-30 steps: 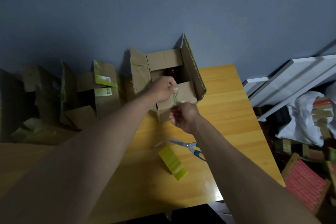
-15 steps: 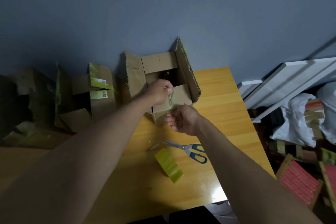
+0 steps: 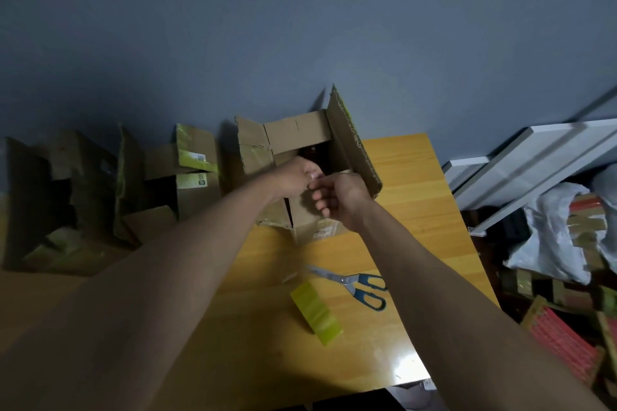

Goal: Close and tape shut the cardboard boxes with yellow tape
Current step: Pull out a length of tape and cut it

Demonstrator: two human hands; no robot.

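An open cardboard box (image 3: 310,227) stands at the back of the wooden table (image 3: 417,210), its flaps up and old yellow tape on its sides. My left hand (image 3: 293,180) is curled at the box's near top edge. My right hand (image 3: 344,197) meets it there, thumb and forefinger pinched against the left fingertips. Both seem to pinch a thin tape strip that barely shows. The yellow tape roll (image 3: 315,312) lies on the table nearer to me, with blue-handled scissors (image 3: 359,284) beside it.
More open boxes with yellow tape (image 3: 193,177) and crumpled cardboard (image 3: 50,197) crowd the table's back left. Off the right table edge lie white boards (image 3: 534,163), a plastic bag (image 3: 551,237) and red items (image 3: 564,347).
My right hand rose from in front of the box's near side to meet my left hand at the top edge. The tape strip stretched between them no longer shows.
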